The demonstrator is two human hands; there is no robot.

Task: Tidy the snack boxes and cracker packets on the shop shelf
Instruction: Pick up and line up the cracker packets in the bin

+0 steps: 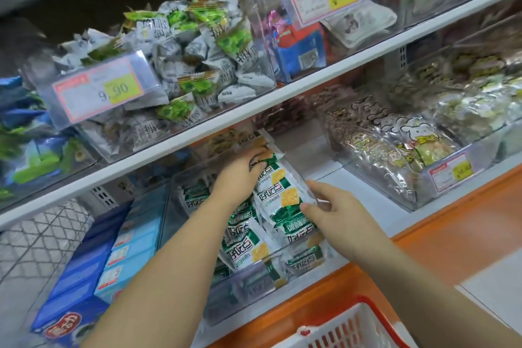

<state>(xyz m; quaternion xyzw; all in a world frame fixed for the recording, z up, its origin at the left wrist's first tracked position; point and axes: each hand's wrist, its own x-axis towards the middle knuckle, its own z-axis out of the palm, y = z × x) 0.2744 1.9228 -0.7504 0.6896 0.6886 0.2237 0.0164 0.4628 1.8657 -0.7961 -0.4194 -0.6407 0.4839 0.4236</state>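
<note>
Basket (347, 328) nearest; cracker packet (279, 192) gripped between left hand (240, 175), right hand (333, 206).

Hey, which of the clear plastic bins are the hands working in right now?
The lower-shelf clear plastic bin holding green-and-white cracker packets, beside the blue snack boxes; the left hand and right hand grip packets there.

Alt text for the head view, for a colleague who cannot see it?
Both hands hold one green-and-white cracker packet in a clear bin of such packets on the shelf: left hand grips its far end, right hand pinches its near edge. Blue snack boxes lie left of the bin; a red-rimmed basket is below.
</note>
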